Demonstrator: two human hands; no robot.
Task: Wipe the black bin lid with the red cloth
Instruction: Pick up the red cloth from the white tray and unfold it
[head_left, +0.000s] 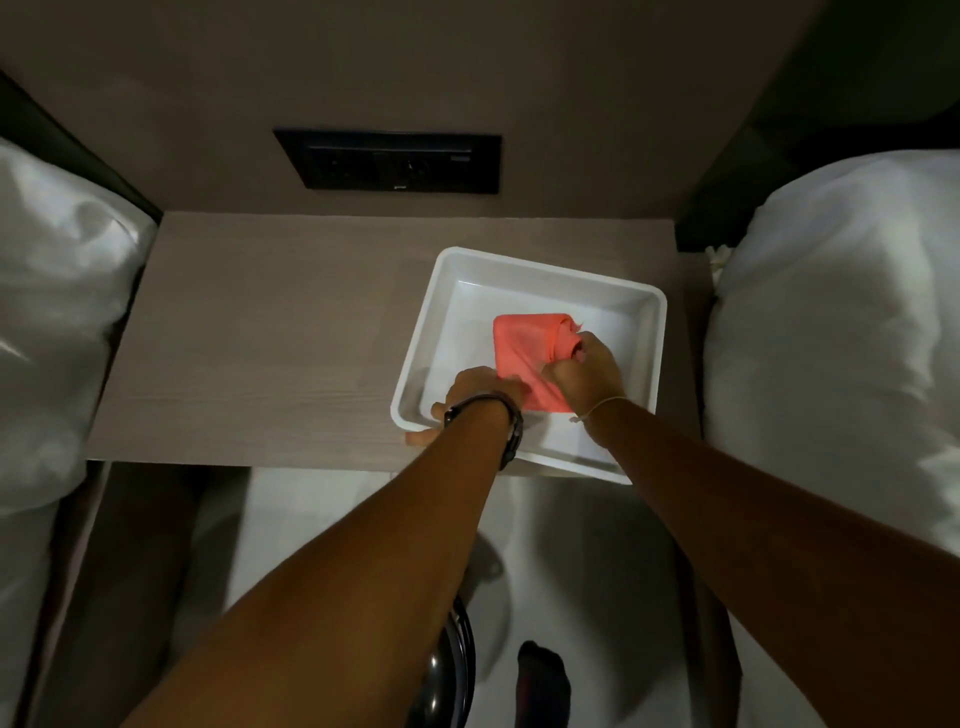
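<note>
**Both hands on the red cloth in the tray**

The red cloth (530, 353) lies in a white tray (644, 306) at the counter's (249, 338) front right edge. The right hand (589, 371) is clenched on its bunched corner; the left hand (480, 389) seemingly pinches its near edge.

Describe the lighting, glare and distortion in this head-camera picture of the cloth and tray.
Head view: dim overall; the red cloth and white tray are the brightest parts; the pillows glare softly and lose detail; wide-angle bending curves the edges; the floor below is shadowed and soft.
</note>
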